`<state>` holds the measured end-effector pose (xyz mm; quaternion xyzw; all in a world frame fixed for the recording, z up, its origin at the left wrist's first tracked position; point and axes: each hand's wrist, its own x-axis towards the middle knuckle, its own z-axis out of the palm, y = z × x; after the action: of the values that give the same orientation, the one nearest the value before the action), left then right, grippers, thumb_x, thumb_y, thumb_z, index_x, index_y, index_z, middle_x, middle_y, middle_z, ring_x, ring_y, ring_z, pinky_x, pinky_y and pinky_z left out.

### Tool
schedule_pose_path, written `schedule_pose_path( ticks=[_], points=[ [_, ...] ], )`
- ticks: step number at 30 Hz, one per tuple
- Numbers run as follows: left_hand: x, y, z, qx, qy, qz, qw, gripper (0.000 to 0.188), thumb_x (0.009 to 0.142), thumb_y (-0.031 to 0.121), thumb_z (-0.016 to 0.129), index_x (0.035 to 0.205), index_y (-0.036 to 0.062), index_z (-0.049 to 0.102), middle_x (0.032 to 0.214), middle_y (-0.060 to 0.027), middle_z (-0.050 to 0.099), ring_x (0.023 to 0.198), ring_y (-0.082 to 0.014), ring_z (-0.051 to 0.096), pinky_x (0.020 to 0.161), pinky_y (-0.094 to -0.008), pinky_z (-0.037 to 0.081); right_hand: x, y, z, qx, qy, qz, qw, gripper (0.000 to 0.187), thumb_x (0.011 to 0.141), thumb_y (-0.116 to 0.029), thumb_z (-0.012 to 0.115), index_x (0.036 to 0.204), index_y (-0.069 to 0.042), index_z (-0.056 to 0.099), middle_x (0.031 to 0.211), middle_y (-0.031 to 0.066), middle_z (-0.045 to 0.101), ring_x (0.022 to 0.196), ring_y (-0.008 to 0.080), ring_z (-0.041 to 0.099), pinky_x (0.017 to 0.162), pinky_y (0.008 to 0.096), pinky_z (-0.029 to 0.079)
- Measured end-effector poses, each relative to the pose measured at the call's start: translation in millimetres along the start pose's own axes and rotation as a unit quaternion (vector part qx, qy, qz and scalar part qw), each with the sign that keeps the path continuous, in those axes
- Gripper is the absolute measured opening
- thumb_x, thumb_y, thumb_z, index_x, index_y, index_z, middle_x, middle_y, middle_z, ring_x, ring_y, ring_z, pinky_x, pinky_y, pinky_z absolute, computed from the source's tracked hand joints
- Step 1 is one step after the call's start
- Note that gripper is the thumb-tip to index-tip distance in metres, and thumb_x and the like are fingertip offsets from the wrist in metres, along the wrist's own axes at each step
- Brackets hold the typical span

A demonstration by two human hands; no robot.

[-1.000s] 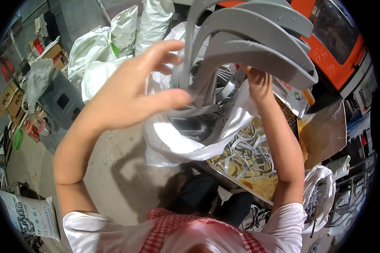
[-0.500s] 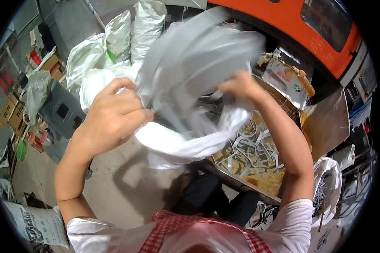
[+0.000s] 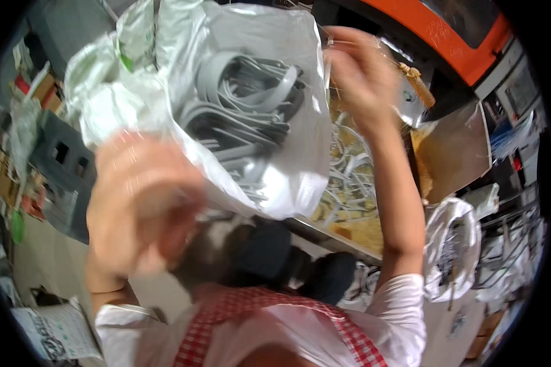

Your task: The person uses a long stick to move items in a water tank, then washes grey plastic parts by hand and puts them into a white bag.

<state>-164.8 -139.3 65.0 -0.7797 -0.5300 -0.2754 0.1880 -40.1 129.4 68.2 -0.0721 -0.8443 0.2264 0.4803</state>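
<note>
A white woven bag (image 3: 300,177) gapes in front of me. Inside it lie several grey curved plastic strips (image 3: 245,122), nested and stacked on each other. My left hand (image 3: 144,202) is beside the bag's near left rim, its fingers smeared by motion. At the far right rim is my right hand (image 3: 364,76), fingers bent toward the bag's edge. Blur hides whether either hand grips the bag.
White sacks (image 3: 119,92) crowd the far left, by a grey plastic bin (image 3: 61,177). On the right, a tray (image 3: 355,235) holds thin grey scraps below an orange machine (image 3: 434,33). Another open white bag (image 3: 438,269) stands further right.
The blurred grey strips above the bag now rest inside it, and its mouth is spread wider. My right hand has moved up and away; my left hand has shifted lower. The view has moved.
</note>
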Motion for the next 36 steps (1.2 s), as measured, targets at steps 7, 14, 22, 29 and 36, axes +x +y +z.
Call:
schedule_pose_path(
  ticks=[7, 14, 22, 29, 36],
  points=[
    [18.2, 65.6, 189.7, -0.386, -0.135, 0.072, 0.910, 0.025, 0.082, 0.018, 0.055, 0.102, 0.0049, 0.056, 0.085, -0.0082, 0.059, 0.080, -0.0235, 0.057, 0.075, -0.0359, 0.043, -181.1, -63.9, -142.3, 0.282, -0.165, -0.011, 0.945, 0.017, 0.081, -0.012, 0.059, 0.093, -0.001, 0.060, 0.083, 0.0051, 0.058, 0.076, 0.0133, 0.055, 0.067, 0.0262, 0.044],
    [68.6, 127.1, 343.6, -0.527, -0.233, 0.055, 0.815, 0.021, 0.081, 0.021, 0.052, 0.096, 0.0069, 0.059, 0.084, -0.0131, 0.060, 0.079, -0.0309, 0.057, 0.071, -0.0399, 0.045, -245.3, -1.0, -141.4, 0.084, -0.173, 0.243, 0.951, 0.016, 0.081, -0.012, 0.058, 0.091, -0.001, 0.059, 0.082, 0.0060, 0.058, 0.075, 0.0145, 0.056, 0.066, 0.0270, 0.045],
    [82.6, 128.9, 422.3, -0.514, -0.298, -0.007, 0.804, 0.023, 0.077, 0.015, 0.054, 0.098, 0.0073, 0.060, 0.089, -0.0137, 0.062, 0.084, -0.0316, 0.058, 0.071, -0.0399, 0.045, -251.6, 48.0, -135.0, 0.032, -0.184, 0.289, 0.939, 0.015, 0.081, -0.012, 0.058, 0.089, 0.000, 0.059, 0.081, 0.0070, 0.059, 0.074, 0.0158, 0.056, 0.065, 0.0280, 0.045],
    [77.1, 110.0, 443.4, -0.483, -0.312, -0.065, 0.816, 0.025, 0.078, 0.017, 0.054, 0.100, 0.0069, 0.060, 0.091, -0.0115, 0.063, 0.086, -0.0286, 0.059, 0.074, -0.0380, 0.046, -251.2, 59.0, -122.9, 0.034, -0.205, 0.291, 0.934, 0.015, 0.081, -0.012, 0.058, 0.087, 0.001, 0.059, 0.081, 0.0079, 0.059, 0.073, 0.0169, 0.056, 0.064, 0.0289, 0.045],
    [50.4, 92.4, 456.8, -0.435, -0.335, -0.130, 0.826, 0.027, 0.077, 0.018, 0.054, 0.101, 0.0069, 0.060, 0.091, -0.0105, 0.065, 0.082, -0.0273, 0.061, 0.074, -0.0368, 0.047, -247.3, 34.7, -133.9, 0.128, -0.194, 0.228, 0.946, 0.015, 0.081, -0.012, 0.057, 0.085, 0.002, 0.059, 0.080, 0.0088, 0.059, 0.072, 0.0181, 0.057, 0.063, 0.0297, 0.046]
  ],
)
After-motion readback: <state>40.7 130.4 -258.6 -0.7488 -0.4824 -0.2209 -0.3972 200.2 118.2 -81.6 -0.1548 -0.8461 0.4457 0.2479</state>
